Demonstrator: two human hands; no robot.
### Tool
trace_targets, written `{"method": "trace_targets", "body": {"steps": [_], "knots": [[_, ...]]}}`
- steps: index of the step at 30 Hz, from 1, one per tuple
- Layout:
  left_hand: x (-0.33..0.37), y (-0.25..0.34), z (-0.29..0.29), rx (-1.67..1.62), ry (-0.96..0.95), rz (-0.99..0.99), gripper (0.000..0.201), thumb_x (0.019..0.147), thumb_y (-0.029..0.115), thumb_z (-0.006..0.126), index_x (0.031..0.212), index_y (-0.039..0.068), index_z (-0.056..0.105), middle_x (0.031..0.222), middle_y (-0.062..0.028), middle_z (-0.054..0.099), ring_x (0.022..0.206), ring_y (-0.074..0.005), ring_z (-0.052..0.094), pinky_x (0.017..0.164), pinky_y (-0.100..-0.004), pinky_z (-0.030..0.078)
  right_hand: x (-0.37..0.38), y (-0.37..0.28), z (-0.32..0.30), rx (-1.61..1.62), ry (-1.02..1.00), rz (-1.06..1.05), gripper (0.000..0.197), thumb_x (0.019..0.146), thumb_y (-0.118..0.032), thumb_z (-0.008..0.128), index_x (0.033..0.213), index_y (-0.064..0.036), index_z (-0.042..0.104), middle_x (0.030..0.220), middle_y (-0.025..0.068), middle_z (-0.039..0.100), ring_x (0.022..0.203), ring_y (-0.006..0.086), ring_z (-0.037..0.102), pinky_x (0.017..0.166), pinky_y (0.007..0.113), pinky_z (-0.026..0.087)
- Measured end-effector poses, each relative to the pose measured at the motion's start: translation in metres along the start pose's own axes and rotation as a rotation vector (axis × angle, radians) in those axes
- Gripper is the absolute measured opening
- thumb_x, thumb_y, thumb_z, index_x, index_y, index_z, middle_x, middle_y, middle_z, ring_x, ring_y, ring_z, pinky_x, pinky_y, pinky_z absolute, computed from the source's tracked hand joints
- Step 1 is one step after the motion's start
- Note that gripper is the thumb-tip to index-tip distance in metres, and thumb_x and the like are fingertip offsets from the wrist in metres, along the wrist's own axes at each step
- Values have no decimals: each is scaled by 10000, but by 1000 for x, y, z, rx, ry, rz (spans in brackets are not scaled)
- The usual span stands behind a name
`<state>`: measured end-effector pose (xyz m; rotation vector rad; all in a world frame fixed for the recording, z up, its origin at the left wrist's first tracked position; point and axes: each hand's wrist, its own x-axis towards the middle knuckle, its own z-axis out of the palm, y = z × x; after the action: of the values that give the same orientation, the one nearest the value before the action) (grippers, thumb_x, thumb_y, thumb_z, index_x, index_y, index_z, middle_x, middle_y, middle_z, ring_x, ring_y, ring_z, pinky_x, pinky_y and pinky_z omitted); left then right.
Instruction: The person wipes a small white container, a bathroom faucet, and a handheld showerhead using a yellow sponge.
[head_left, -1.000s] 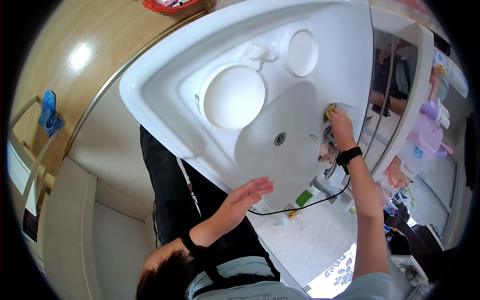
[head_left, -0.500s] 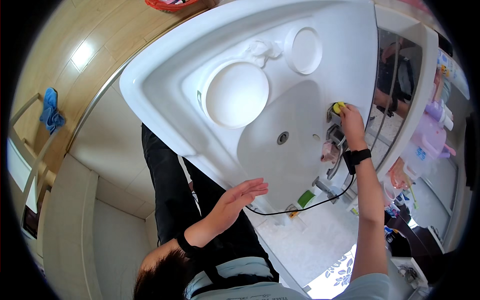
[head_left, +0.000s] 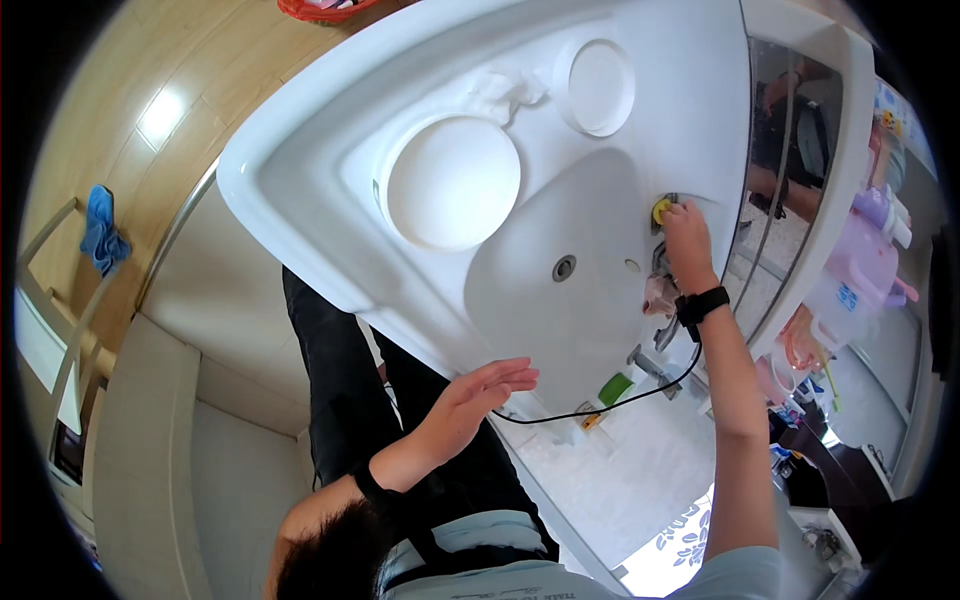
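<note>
Blue cloth [head_left: 102, 232]: one, draped over a rail at far left, above the wood-look floor [head_left: 115, 95].
Red basket [head_left: 325, 12]: one, cut by the top edge, small items inside.
Sink [head_left: 268, 175]: one, white, broad, pointed toward the left, with a sunken bowl.
Round tub [head_left: 453, 183]: one, white, large, standing on the sink's raised side, its mouth facing up.
Left hand [head_left: 468, 408]: above the sink's near edge, holding nothing; fingers straight, lying side by side; black band [head_left: 372, 484] at the wrist.
Crumpled tissue [head_left: 503, 94]: one, white, between the tub and the lid; tissue or thin cloth, cannot tell which.
Drain [head_left: 564, 268]: one, round, metal, in the bowl's floor.
Round lid [head_left: 602, 90]: one, white, shallow, smaller than the tub, right of the tissue.
Green item [head_left: 614, 388]: one, kind unclear, near the black cord [head_left: 585, 412], which runs to the right wrist.
Pink cloth [head_left: 659, 296]: one, bunched against the tap [head_left: 665, 334].
Yellow pad [head_left: 661, 212]: one, small, partly covered, at the sink's right side beyond the tap.
Right hand [head_left: 688, 248]: fingers bent, pinching the yellow pad; black band at the wrist.
Mirror [head_left: 790, 150]: one, dark, upright beside the sink.
Lilac bottle [head_left: 880, 212]: one, on the far-right shelf, just beside a pink jug [head_left: 858, 262].
</note>
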<state>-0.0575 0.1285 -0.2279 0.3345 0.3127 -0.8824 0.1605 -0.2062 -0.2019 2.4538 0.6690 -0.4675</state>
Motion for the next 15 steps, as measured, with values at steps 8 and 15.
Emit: {"method": "trace_targets", "body": {"steps": [8,15], "knots": [[-2,-1,0,-8,12,-4,436,898,74,368,1325,6,423,1258,-139,540,1210,-215,478,1071,-333,247,-3,11,3,-40,-47,-59,71,732,-5,533,741,-12,603,820,103,576,881,280,537,744,364,487],[0,-5,-1,-29,6,6,442,882,54,360,1315,12,441,1254,-118,546,1204,-206,481,1069,-334,240,-2,8,-12,-24,-104,-36,69,726,-1,529,744,-3,596,864,99,568,890,267,533,772,354,481]]}}
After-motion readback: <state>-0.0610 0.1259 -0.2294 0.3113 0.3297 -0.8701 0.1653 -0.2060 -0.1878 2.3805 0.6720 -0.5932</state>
